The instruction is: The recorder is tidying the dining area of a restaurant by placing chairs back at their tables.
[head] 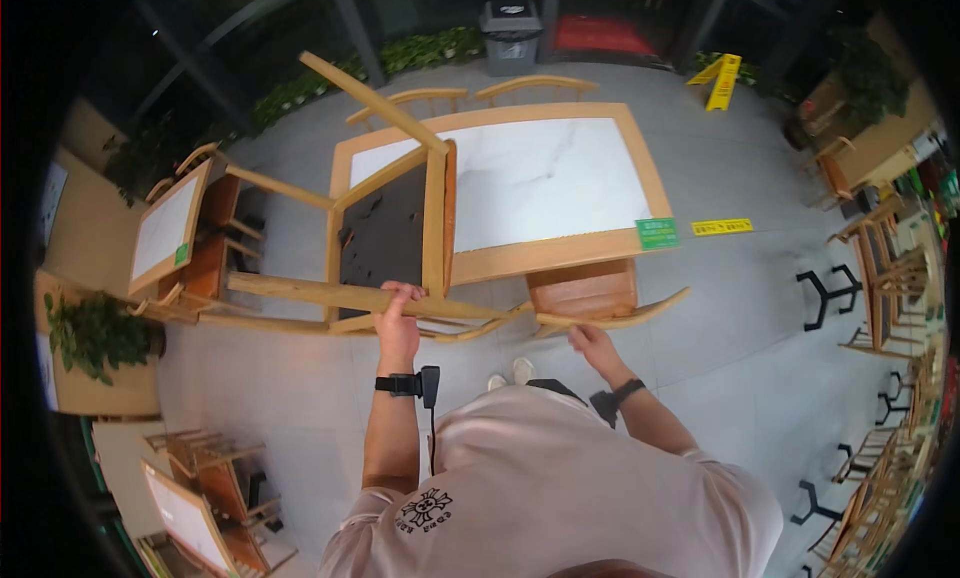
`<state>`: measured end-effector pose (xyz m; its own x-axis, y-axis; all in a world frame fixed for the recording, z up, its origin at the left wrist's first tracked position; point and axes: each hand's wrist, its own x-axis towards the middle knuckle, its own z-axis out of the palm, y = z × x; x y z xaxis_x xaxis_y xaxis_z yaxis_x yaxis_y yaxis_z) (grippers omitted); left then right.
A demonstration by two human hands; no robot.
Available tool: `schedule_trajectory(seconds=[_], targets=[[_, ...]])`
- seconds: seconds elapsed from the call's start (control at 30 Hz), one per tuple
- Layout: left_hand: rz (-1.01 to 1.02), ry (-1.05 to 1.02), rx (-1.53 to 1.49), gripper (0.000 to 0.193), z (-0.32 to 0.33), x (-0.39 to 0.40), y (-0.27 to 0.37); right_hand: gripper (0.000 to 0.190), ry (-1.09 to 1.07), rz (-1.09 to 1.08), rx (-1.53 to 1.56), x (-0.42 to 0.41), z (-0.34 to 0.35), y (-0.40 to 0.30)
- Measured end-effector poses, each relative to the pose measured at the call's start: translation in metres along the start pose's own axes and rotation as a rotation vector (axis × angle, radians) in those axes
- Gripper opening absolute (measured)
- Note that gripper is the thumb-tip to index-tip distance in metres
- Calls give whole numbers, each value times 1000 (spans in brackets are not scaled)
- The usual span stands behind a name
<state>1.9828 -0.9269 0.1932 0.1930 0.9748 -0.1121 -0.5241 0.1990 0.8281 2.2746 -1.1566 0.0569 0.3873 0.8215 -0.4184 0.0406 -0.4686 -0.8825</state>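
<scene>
My left hand grips a thick wooden leg of a chair tipped on its side. The chair's dark, worn seat underside faces left and towards me, its orange-brown seat edge faces right, and its legs point left and away. This chair overlaps the left part of a table with a white marbled top and wood border; whether it rests on it I cannot tell. My right hand, fingers curled, is at the curved back rail of a second chair with a brown seat; a firm hold is not clear.
Two chair backs stand at the table's far side. Behind are a grey bin and a yellow floor sign. More tables with chairs line the left, near a potted plant. Several chairs and black table bases are at right.
</scene>
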Motion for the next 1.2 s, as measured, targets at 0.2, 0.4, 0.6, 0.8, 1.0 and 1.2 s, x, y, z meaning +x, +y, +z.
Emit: schedule_trajectory(seconds=[0.2,0.4,0.6,0.8,1.0,1.2], targets=[[44,81,-278,8,-36,-18,63,61,128,34,408,48,83,-45],[80,48,-399,10,-57,-28,105,62,303,-70,294,71,117,-43],[65,72,-477,14,-97,-22,142,16,41,19,1187,41,138,-76],[75,212,-530,21,-140,-37,185,12,222,-63,1194,-41,175,-139],[13,470,-572,24,-199,-115,208,6,245,-220,975,-110,196,-165],[50,553,-873,24,-267,-184,191,8,99,-358,694,-145,221,-201]])
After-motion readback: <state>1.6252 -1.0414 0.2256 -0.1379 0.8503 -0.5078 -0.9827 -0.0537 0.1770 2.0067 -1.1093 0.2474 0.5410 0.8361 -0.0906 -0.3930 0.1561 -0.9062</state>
